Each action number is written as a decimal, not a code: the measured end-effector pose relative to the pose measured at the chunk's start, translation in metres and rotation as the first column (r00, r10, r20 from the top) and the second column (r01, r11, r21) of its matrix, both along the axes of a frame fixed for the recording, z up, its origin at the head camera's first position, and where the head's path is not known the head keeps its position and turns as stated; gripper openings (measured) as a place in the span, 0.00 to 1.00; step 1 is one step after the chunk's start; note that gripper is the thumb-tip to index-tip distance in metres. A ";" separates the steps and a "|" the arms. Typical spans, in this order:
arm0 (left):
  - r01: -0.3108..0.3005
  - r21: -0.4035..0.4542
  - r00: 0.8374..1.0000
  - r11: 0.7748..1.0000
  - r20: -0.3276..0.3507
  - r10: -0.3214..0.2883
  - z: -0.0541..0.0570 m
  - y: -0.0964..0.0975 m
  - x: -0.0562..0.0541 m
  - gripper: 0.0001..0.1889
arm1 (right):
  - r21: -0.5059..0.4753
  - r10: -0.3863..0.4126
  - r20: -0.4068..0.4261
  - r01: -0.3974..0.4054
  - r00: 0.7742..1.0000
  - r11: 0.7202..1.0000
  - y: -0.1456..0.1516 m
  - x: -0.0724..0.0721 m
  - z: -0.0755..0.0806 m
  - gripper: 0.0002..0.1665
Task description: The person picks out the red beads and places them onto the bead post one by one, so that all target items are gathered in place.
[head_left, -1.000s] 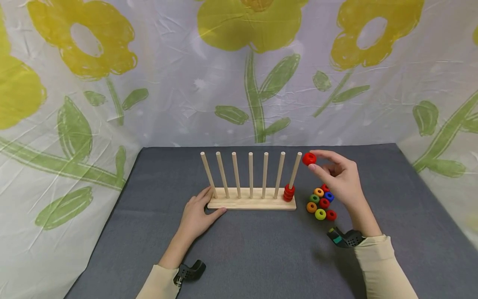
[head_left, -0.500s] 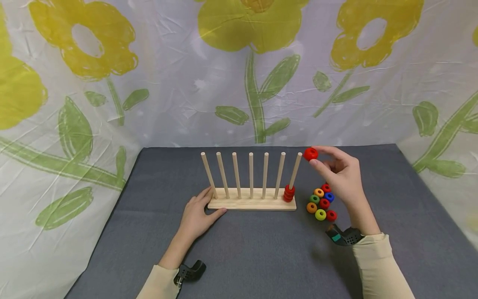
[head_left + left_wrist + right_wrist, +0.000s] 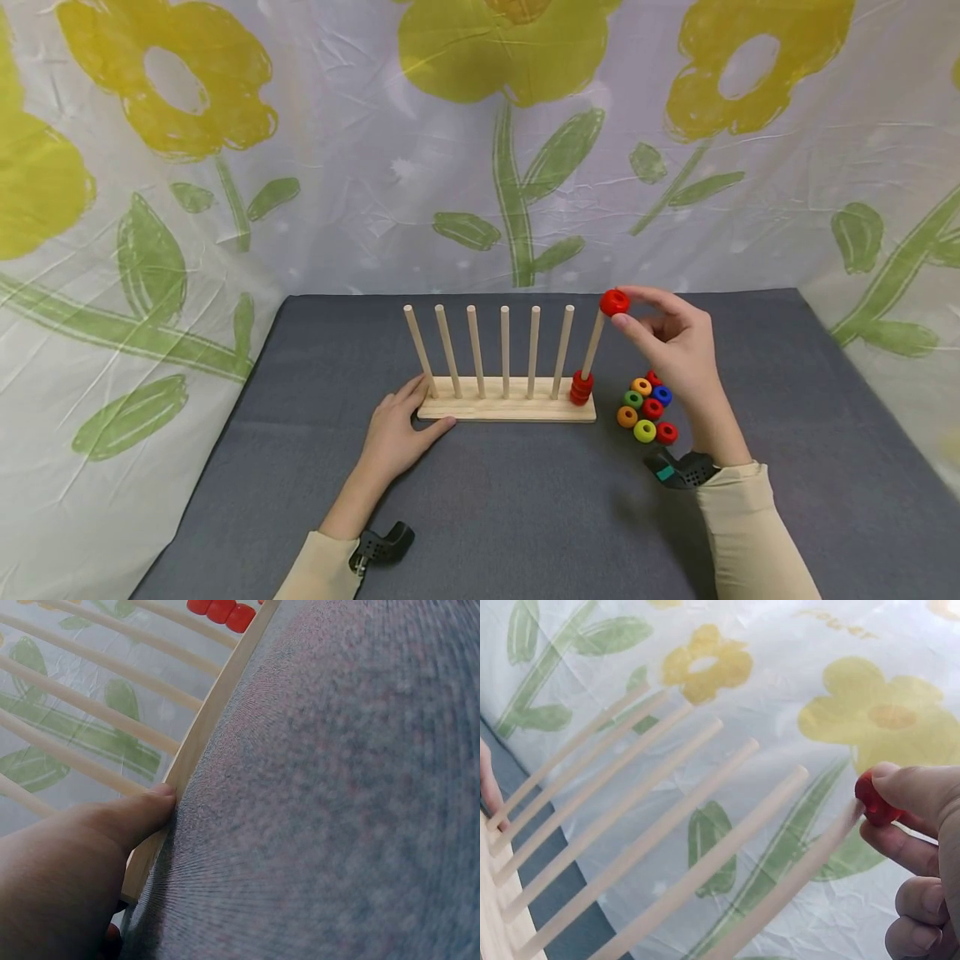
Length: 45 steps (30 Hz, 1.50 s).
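Note:
My right hand pinches a red bead between thumb and fingers at the top of the rightmost peg. In the right wrist view the peg's tip meets the red bead; how far it enters the hole cannot be told. Several red beads are stacked low on that same peg. My left hand holds the left end of the wooden peg rack, thumb against its front edge and the other fingers mostly hidden around the far side. The other pegs are bare.
Right of the rack, loose beads lie close together on the grey cloth: several red, orange, a green bead, a blue bead and a yellow-green bead. A flowered curtain stands behind the table.
My right hand rose slightly, then moved left, bringing the red bead from beside the rightmost peg onto its top. The left hand and rack stay put.

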<state>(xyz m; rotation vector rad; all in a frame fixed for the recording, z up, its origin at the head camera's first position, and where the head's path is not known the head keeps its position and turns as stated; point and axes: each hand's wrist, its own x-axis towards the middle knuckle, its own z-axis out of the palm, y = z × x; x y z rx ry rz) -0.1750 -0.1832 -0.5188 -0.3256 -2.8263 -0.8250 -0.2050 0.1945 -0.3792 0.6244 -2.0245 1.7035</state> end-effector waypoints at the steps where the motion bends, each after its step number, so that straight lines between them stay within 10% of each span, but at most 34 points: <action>1: 0.000 0.001 1.000 1.000 0.000 0.000 0.000 0.000 0.000 0.44 | 0.000 0.003 -0.002 -0.003 1.000 1.000 -0.001 0.000 0.000 0.22; 45: 0.005 0.002 1.000 1.000 -0.009 -0.005 -0.001 -0.001 0.000 0.44 | 0.169 -0.032 0.050 0.023 0.998 0.985 -0.012 0.014 0.011 0.23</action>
